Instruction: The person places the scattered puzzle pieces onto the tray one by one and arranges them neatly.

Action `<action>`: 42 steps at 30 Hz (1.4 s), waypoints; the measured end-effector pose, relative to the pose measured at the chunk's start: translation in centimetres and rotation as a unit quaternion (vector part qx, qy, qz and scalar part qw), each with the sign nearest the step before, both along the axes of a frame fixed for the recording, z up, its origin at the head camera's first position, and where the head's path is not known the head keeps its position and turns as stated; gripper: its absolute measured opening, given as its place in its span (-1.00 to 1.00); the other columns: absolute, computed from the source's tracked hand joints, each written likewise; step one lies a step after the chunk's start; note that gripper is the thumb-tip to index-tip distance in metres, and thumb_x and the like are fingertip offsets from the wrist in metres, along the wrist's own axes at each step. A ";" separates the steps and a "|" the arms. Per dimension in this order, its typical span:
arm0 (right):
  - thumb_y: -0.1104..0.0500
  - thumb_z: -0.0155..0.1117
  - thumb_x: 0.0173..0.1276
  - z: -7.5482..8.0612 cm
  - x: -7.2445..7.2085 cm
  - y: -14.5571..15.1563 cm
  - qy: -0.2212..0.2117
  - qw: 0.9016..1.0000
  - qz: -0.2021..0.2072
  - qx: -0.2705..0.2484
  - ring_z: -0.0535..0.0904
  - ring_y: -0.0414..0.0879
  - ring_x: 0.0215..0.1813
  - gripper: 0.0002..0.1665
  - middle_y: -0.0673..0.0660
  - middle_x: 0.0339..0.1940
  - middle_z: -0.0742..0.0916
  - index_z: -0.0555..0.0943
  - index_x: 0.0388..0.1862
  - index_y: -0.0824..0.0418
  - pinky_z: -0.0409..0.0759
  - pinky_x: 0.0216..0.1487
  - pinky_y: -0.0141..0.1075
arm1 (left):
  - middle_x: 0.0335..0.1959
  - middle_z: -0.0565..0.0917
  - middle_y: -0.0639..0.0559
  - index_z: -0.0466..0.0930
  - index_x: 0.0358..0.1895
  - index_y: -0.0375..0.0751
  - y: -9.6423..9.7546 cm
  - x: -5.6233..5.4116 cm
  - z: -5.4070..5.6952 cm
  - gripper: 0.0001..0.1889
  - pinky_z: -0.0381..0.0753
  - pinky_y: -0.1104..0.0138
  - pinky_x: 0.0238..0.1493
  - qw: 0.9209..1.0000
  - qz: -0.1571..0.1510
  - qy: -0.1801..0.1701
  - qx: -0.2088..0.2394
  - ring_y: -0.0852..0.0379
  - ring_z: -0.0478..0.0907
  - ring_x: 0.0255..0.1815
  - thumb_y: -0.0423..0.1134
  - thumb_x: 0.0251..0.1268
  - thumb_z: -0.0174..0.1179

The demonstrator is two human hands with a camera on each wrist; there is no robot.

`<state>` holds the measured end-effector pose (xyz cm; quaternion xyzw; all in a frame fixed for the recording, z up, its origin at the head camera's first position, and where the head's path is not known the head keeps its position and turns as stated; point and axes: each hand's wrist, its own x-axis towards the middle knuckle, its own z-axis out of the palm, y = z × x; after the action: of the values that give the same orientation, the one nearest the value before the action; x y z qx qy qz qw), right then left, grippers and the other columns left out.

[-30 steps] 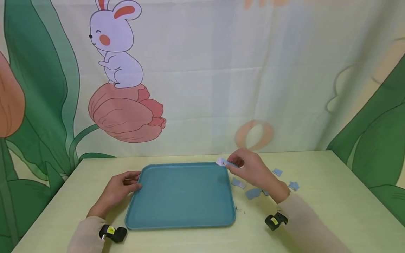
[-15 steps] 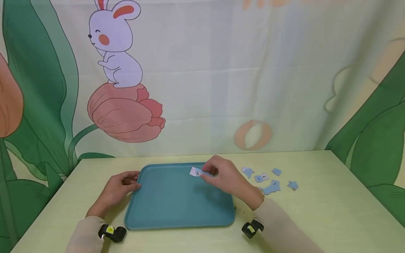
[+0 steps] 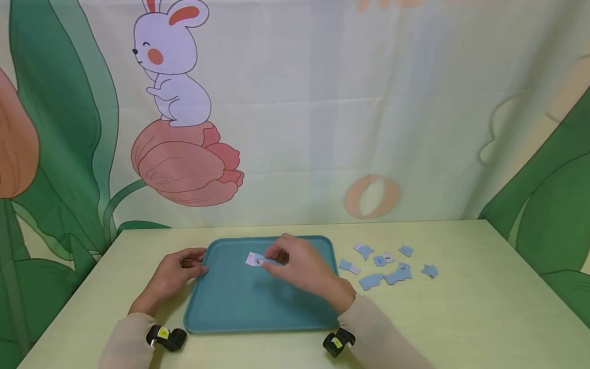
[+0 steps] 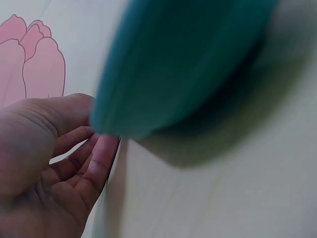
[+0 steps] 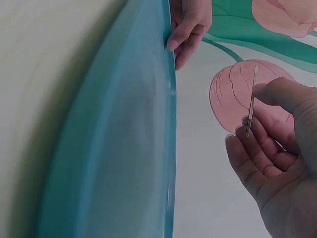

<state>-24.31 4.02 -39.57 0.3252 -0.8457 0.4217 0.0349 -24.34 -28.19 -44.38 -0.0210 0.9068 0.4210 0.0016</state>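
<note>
Head view (clock pos. taken from tray ctr.): R. hand [image 3: 299,261] over the teal tray [image 3: 221,307], approx. 1 o'clock, pinching a blue-and-white piece [image 3: 254,259] btwn. thumb & fingers. White end of the piece faces 9 o'clock; the piece is over the tray's 11 o'clock part. L. hand [image 3: 172,274] at 10 o'clock, thumb & bent fingers gripping the tray rim. Loose blue pieces [image 3: 371,281] lie on the pale worktop [image 3: 484,307], off the tray at approx. 2 to 3 o'clock; outermost, at 3 o'clock, sits apart from the rest.

Right wrist view: same piece, edge-on, a thin strip btwn. thumb & fingertips, not touching the tray. Left wrist view: tray edge, blurred, btwn. thumb & fingertips.

Bkgd.: printed cloth [image 3: 286,128] w/ white rabbit [image 3: 170,56] atop pink flower [image 3: 184,164], approx. 10 o'clock of the head view.
</note>
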 end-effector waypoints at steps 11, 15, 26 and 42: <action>0.14 0.52 0.43 0.1 0.5 -3.2 -0.037 0.999 0.026 0.004 0.57 -0.27 -0.19 -0.86 -0.12 -0.22 0.66 0.76 -0.11 0.12 0.62 -0.09 -0.39 | 0.19 0.66 -0.34 0.48 0.44 -0.45 -0.1 -0.1 -0.2 -0.44 0.65 -0.05 0.17 1.000 -0.003 0.005 0.001 -0.20 0.63 0.11 -0.33 0.46 0.36; 0.16 0.53 0.42 0.0 0.5 -4.4 -0.043 0.998 0.035 0.004 0.56 -0.25 -0.20 -0.86 -0.08 -0.23 0.67 0.77 -0.12 0.15 0.60 -0.11 -0.40 | 0.17 0.67 -0.33 0.48 0.44 -0.45 -0.3 -0.2 -0.3 -0.43 0.65 -0.04 0.17 1.000 -0.010 0.010 0.001 -0.19 0.65 0.10 -0.32 0.45 0.37; 0.20 0.54 0.41 -0.9 0.2 -6.2 -0.063 0.997 0.053 0.001 0.56 -0.26 -0.19 -0.88 -0.10 -0.23 0.66 0.75 -0.14 0.15 0.59 -0.08 -0.41 | 0.17 0.68 -0.32 0.51 0.42 -0.43 -0.3 -0.1 -0.2 -0.45 0.65 -0.02 0.16 1.000 -0.014 0.009 0.007 -0.17 0.66 0.10 -0.32 0.44 0.38; 0.19 0.52 0.43 -1.4 -0.2 -7.4 -0.075 0.994 0.070 0.034 0.56 -0.28 -0.17 -0.90 -0.12 -0.24 0.66 0.74 -0.15 0.14 0.58 -0.05 -0.43 | 0.19 0.68 -0.33 0.51 0.42 -0.44 -0.5 -0.2 -0.2 -0.44 0.67 -0.02 0.15 1.000 -0.020 0.014 0.003 -0.19 0.66 0.10 -0.32 0.44 0.38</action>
<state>-24.52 -3.38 -40.94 0.3522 -0.8349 0.4173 -0.0693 -24.59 -28.69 -44.54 0.0029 0.9058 0.4238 -0.0025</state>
